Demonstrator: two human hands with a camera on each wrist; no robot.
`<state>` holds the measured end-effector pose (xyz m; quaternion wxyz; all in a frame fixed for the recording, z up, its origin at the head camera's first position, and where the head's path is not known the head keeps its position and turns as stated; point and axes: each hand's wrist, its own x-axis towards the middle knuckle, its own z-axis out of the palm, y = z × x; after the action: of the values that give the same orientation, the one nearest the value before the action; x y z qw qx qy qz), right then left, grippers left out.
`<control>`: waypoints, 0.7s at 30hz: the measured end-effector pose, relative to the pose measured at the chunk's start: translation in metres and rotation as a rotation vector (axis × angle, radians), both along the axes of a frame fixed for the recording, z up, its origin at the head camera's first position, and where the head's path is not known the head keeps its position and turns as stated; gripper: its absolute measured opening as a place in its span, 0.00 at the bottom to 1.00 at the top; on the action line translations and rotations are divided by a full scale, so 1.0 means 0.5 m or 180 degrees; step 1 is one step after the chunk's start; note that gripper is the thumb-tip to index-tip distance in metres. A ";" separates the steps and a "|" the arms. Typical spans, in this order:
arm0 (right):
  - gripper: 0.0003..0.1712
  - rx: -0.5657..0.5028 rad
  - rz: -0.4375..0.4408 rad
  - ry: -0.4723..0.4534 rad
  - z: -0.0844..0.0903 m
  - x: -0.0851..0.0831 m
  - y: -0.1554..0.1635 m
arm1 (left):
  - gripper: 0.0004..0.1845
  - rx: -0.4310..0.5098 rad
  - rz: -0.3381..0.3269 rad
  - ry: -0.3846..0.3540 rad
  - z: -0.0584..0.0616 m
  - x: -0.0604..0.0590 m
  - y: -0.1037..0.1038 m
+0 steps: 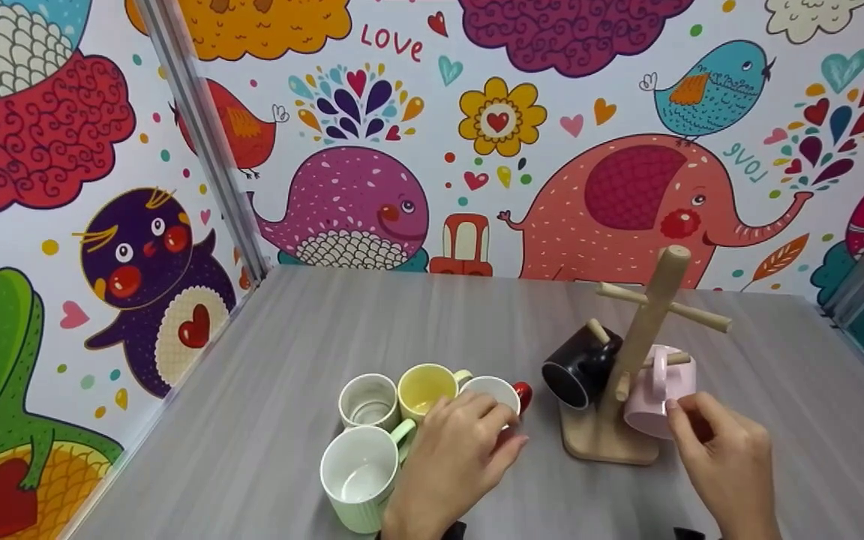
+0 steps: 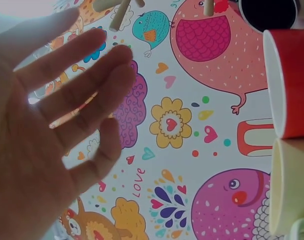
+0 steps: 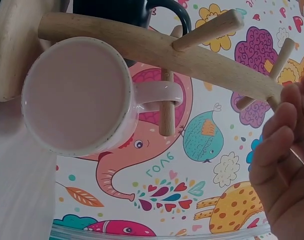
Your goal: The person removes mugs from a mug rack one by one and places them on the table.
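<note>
Low in the centre of the head view, our left hand (image 1: 453, 465) hovers with released fingers (image 2: 87, 75) over the red mug with a white inside (image 1: 503, 395), holding nothing. Lower right, our right hand (image 1: 724, 457) sits just beside the pale pink ceramic mug (image 1: 661, 394) hanging by its handle on the wooden peg rack (image 1: 646, 330); its fingers (image 3: 276, 145) look relaxed and grasp nothing. A black mug (image 1: 578, 367) hangs on the rack's other side above the grey worktop (image 1: 402, 322).
</note>
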<state>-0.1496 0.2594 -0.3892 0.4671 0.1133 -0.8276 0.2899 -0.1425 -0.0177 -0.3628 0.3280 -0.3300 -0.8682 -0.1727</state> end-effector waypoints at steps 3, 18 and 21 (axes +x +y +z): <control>0.10 0.0023 -0.0053 -0.0036 0.001 0.002 -0.002 | 0.08 -0.0161 0.0065 -0.0063 -0.002 0.003 -0.002; 0.10 -0.0071 0.0009 -0.0050 0.001 0.000 0.001 | 0.10 -0.0262 0.0126 -0.0225 -0.001 0.004 -0.001; 0.10 -0.0073 0.0022 -0.0073 0.001 0.000 -0.001 | 0.10 -0.0261 0.0121 -0.0242 -0.003 0.006 0.001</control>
<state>-0.1493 0.2591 -0.3888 0.4578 0.1074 -0.8292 0.3022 -0.1397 -0.0171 -0.3642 0.2842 -0.3198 -0.8924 -0.1432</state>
